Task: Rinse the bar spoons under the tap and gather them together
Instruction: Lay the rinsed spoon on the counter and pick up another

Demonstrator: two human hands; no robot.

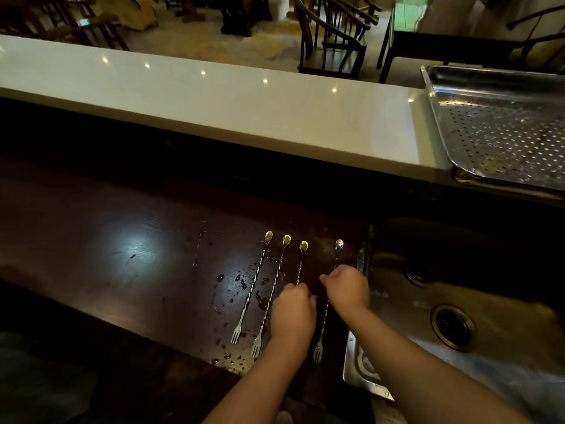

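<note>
Both forearms reach up from the near edge, and I'm reading four bar spoons laid side by side on the dark wet counter (122, 270), bowls far, forks near. Water drops are scattered around the two on the left, so I'd judge the rinsing is done, or mostly done, and gathering is what's left: the spoons lie apart in a row, not bunched.

Going left to right: the first spoon (252, 289) lies untouched, well left of the hands. The second spoon (273, 292) runs just beside the left hand (292, 316), its fork showing near the wrist. The third spoon (301, 261) disappears under that left hand; the fingers are curled down over its shaft, but whether they actually pinch it I cannot tell from here. The fourth spoon (328, 298) passes under the right hand (347, 290), whose fingers curl down onto the twisted stem; a pinch looks likely, though the contact is hidden.

Further right sits the steel sink (489, 307), no water seen running, no tap in view. Far right on the pale bar top (214, 105) rests a perforated tray (501, 130).
</note>
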